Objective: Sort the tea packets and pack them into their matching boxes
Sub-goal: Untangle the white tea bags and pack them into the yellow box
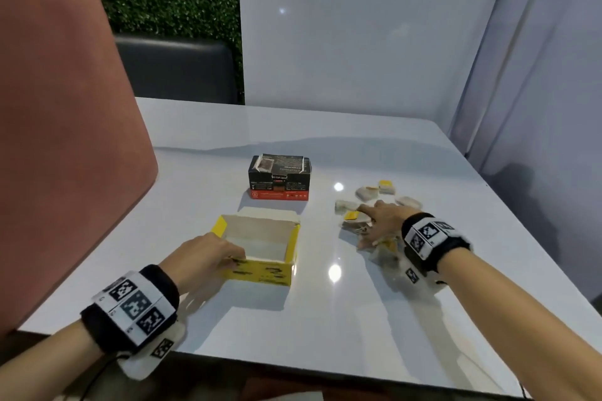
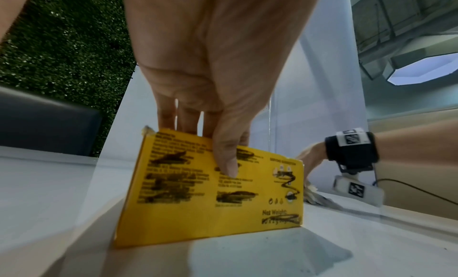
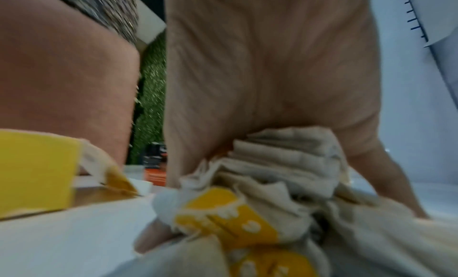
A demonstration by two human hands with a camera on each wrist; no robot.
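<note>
An open yellow box stands on the white table, and nothing shows inside it. My left hand grips its near wall, thumb outside on the printed face, fingers over the rim. Right of the box, my right hand is spread over a pile of beige tea packets with yellow tags. In the right wrist view the packets bunch up against the palm, between thumb and fingers. A black and red box stands behind the yellow one.
Loose tea packets lie just beyond my right hand, one with a yellow tag. A large pink panel rises along the table's left side. A dark seat is behind the table, and pale walls stand behind and to the right.
</note>
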